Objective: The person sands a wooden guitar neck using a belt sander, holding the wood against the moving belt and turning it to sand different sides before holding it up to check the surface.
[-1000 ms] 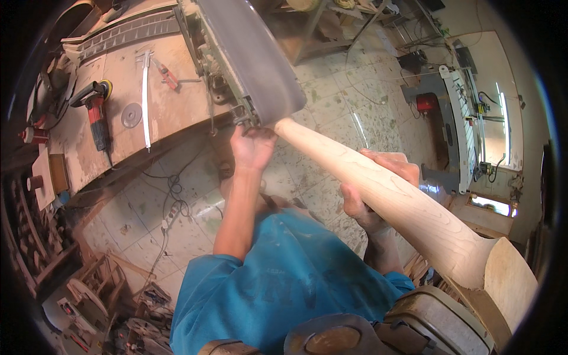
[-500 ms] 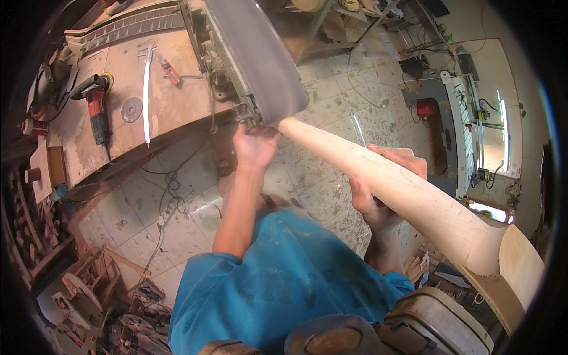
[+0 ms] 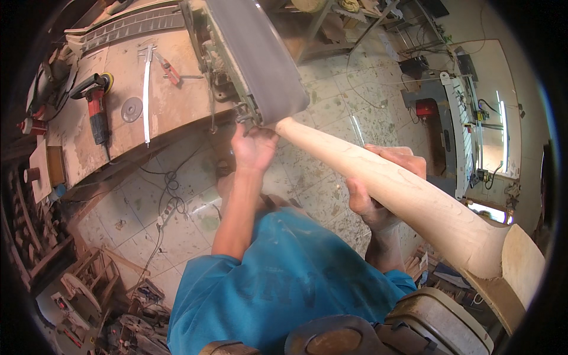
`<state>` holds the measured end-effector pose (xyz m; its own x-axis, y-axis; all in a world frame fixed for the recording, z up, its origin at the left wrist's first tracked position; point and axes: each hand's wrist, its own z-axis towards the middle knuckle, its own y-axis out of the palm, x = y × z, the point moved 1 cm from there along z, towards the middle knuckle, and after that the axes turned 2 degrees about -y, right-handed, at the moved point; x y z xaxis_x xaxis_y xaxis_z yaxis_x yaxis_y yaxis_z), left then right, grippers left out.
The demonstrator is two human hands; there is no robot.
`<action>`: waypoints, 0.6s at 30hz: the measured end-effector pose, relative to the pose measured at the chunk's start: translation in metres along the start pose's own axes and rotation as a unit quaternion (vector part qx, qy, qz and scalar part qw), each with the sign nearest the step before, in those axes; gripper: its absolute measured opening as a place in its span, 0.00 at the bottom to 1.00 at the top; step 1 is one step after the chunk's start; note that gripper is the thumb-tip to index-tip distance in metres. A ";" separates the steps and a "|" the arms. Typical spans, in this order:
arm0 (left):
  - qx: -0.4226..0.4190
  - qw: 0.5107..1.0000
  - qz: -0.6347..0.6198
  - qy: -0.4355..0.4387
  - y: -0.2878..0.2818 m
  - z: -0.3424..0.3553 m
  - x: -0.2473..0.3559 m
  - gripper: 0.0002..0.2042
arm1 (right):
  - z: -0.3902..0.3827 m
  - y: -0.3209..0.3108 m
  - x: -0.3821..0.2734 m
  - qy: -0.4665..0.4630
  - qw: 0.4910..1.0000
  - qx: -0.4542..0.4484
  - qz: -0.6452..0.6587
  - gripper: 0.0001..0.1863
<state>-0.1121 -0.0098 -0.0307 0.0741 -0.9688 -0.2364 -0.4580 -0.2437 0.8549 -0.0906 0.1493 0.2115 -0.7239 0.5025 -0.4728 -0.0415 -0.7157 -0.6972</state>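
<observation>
A long, tapered piece of pale wood (image 3: 384, 180) slants from the belt sander's front end down to the right. Its broad end flares into a flat, curved part. My right hand (image 3: 387, 183) is closed around the middle, thumb on the near side and fingers over the far side. My left hand (image 3: 255, 148) is at the narrow tip, palm up, its fingers curled against the wood and partly hidden below the sander. The grey sanding belt (image 3: 260, 65) curves round its roller right above that tip; whether the wood touches it I cannot tell.
On the workbench (image 3: 183, 106) at left lie a red and black angle polisher (image 3: 97, 109), a grey disc (image 3: 132, 109), a white strip (image 3: 147, 97) and a red-handled tool (image 3: 170, 72). A cable (image 3: 171, 183) crosses the tiled floor. Wooden frames (image 3: 89, 284) stand lower left.
The wooden piece and both hands have shifted very slightly left. The grip of each hand looks the same.
</observation>
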 end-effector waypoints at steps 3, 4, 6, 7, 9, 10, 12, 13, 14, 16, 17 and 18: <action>-0.028 0.999 -0.019 -0.009 -0.025 0.014 0.005 0.23 | 0.003 0.000 -0.002 0.004 1.000 -0.002 -0.007 0.29; -0.011 1.000 -0.008 -0.007 -0.018 0.013 0.001 0.23 | 0.003 -0.001 -0.001 0.013 1.000 0.003 -0.013 0.29; 0.019 1.000 0.013 0.005 0.005 0.005 -0.005 0.22 | 0.004 -0.003 0.004 0.016 1.000 0.001 -0.019 0.29; 0.007 1.000 0.001 -0.001 0.005 0.005 -0.006 0.21 | 0.004 -0.004 0.004 0.017 1.000 -0.001 -0.024 0.28; -0.017 1.000 -0.021 -0.014 0.003 0.008 -0.008 0.21 | 0.003 -0.005 0.007 0.035 0.999 0.011 0.006 0.31; -0.031 0.999 -0.033 -0.017 -0.002 0.011 -0.008 0.21 | 0.002 -0.005 0.008 0.043 0.999 0.016 0.022 0.32; -0.060 0.996 -0.056 -0.024 -0.013 0.017 -0.006 0.21 | 0.003 -0.006 0.007 0.028 1.000 0.004 0.005 0.32; -0.033 0.999 -0.039 -0.012 -0.008 0.014 -0.007 0.21 | 0.002 -0.007 0.008 0.022 1.000 -0.002 -0.004 0.32; -0.005 1.000 -0.021 -0.001 0.004 0.007 -0.008 0.21 | 0.002 -0.006 0.008 0.023 1.000 0.001 -0.002 0.32; 0.015 1.000 -0.001 0.009 0.008 0.002 -0.007 0.20 | 0.002 -0.003 0.006 0.023 1.000 0.005 0.002 0.32; 0.007 1.000 0.002 0.008 0.006 0.001 -0.005 0.20 | 0.003 -0.002 0.004 0.023 1.000 0.007 0.003 0.31; -0.001 1.000 0.005 0.006 0.004 0.001 -0.004 0.20 | 0.004 0.000 0.002 0.023 1.000 0.009 0.004 0.29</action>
<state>-0.1147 -0.0069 -0.0270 0.0810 -0.9715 -0.2226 -0.4577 -0.2346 0.8576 -0.0949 0.1489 0.2127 -0.6919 0.5186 -0.5024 -0.0493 -0.7281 -0.6837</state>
